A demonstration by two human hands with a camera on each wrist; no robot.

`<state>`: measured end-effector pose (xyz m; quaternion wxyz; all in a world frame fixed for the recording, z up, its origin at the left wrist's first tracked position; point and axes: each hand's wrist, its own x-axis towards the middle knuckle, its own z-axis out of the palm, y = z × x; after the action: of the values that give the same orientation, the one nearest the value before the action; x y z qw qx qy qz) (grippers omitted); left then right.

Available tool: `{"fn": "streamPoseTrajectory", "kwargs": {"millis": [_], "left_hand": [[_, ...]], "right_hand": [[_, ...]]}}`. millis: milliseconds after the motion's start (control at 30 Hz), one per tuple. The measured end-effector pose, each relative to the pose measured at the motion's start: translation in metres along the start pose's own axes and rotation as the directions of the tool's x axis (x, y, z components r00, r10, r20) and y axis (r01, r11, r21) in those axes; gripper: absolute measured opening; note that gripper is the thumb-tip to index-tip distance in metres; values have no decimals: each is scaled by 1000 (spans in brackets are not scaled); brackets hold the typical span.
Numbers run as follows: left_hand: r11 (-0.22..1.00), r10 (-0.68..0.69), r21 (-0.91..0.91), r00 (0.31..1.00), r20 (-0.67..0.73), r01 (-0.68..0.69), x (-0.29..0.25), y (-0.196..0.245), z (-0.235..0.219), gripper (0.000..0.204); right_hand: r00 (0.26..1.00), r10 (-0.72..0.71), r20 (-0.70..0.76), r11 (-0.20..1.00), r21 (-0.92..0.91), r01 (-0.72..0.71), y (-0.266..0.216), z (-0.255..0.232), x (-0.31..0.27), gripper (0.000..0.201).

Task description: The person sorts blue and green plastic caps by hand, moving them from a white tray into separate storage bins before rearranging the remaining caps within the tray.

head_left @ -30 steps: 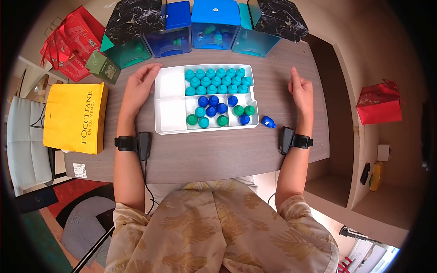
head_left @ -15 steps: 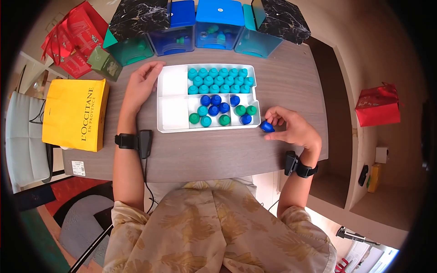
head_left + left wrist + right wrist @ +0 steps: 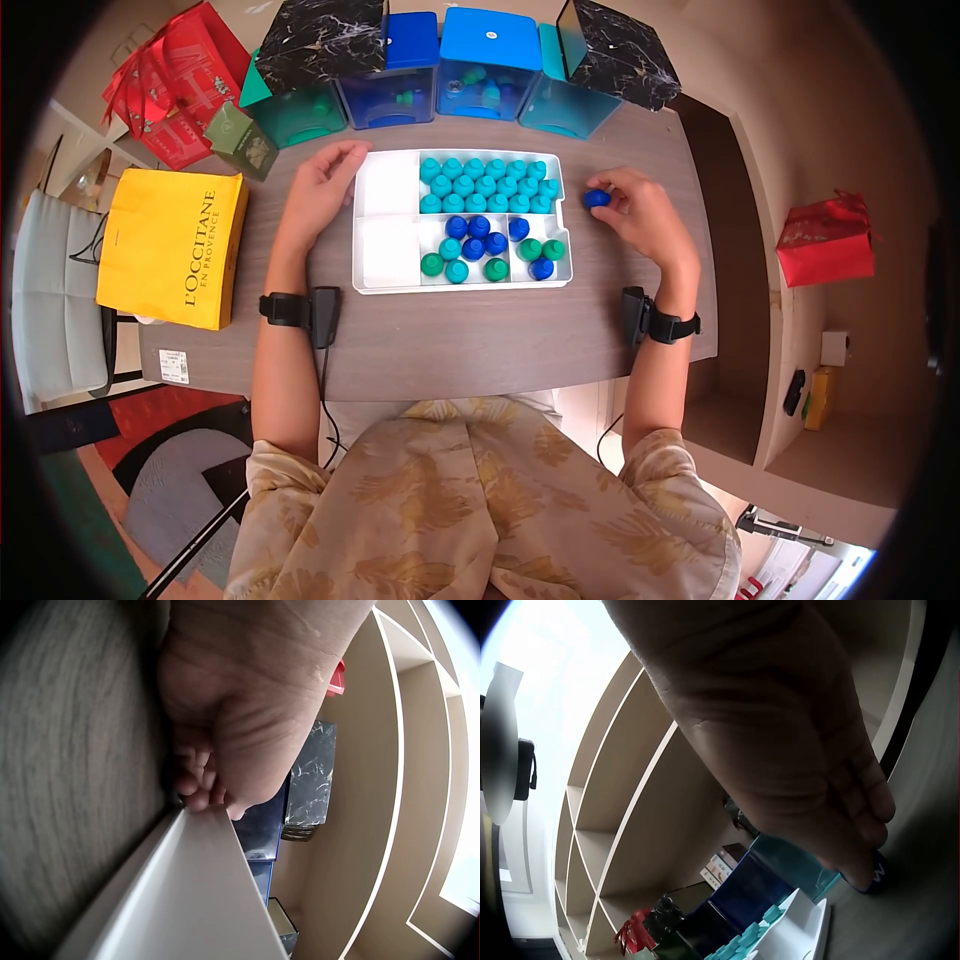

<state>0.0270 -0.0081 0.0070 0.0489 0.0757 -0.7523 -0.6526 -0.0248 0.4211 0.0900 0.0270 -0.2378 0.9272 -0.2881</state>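
Observation:
My right hand (image 3: 650,215) pinches a small blue bottle (image 3: 597,198) between thumb and fingers, just beyond the right edge of the white tray (image 3: 388,245). A white W shows on the bottle (image 3: 877,871) in the right wrist view, close over the tabletop. My left hand (image 3: 325,190) holds the tray's far left corner, its fingertips gathered at the wall end in the left wrist view. Rows of turquoise bottles (image 3: 485,185) fill the far tray section. Blue bottles (image 3: 473,247), green bottles (image 3: 496,269) and a few turquoise ones stand in the nearer compartments.
Several lidded bins, among them a bright blue bin (image 3: 487,62), line the table's back, with black marbled panels (image 3: 322,40) over some. A yellow bag (image 3: 170,250) stands at the left, near a small green box (image 3: 240,140) and a red bag (image 3: 175,90).
From palm-sideways beside the tray, my right hand has reached to the blue bottle, pinched it and carried it away from me along the tray's right side. My left hand stays at the corner.

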Motion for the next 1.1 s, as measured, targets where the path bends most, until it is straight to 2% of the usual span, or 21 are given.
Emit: {"fn": "streamPoseTrajectory", "kwargs": {"millis": [167, 267, 367, 600, 767, 867, 900, 967, 1033, 1067, 1100], "left_hand": [[1000, -11, 9, 1000, 0, 11, 0, 2, 0, 34], [1000, -12, 18, 1000, -3, 12, -1, 2, 0, 34], [1000, -6, 19, 1000, -1, 6, 0, 2, 1, 34], [1000, -6, 20, 1000, -5, 6, -1, 3, 1, 34], [999, -6, 41, 1000, -15, 7, -1, 3, 1, 34], [999, 2, 53, 1000, -8, -1, -1, 2, 1, 35], [999, -2, 52, 1000, -9, 2, 0, 2, 1, 35], [998, -6, 55, 1000, -12, 6, 0, 2, 0, 35], [998, -6, 63, 1000, -15, 7, 0, 2, 0, 35], [998, -10, 56, 1000, -15, 11, 0, 3, 0, 34], [999, -16, 48, 1000, -14, 16, -1, 4, 0, 33]], "right_hand": [[997, 56, 61, 998, 36, -58, 2, 3, 2, 32], [998, 66, 6, 996, 58, -66, -7, -2, -6, 29], [999, 50, 5, 999, 2, -50, -1, -6, -5, 24], [988, 128, -82, 978, 175, -112, 24, 3, -2, 20], [982, 176, -71, 900, 415, -131, 52, 16, -3, 21], [986, 163, -30, 858, 497, -127, 67, 24, -5, 24], [983, 173, -61, 851, 511, -118, 71, 27, -5, 21], [974, 193, -122, 837, 538, -98, 67, 31, -4, 26], [875, 416, -245, 895, 282, -346, 70, 27, 2, 45], [802, 499, -327, 866, 157, -474, 71, 26, 5, 56], [762, 494, -418, 870, 236, -434, 74, 27, 6, 61]]}}
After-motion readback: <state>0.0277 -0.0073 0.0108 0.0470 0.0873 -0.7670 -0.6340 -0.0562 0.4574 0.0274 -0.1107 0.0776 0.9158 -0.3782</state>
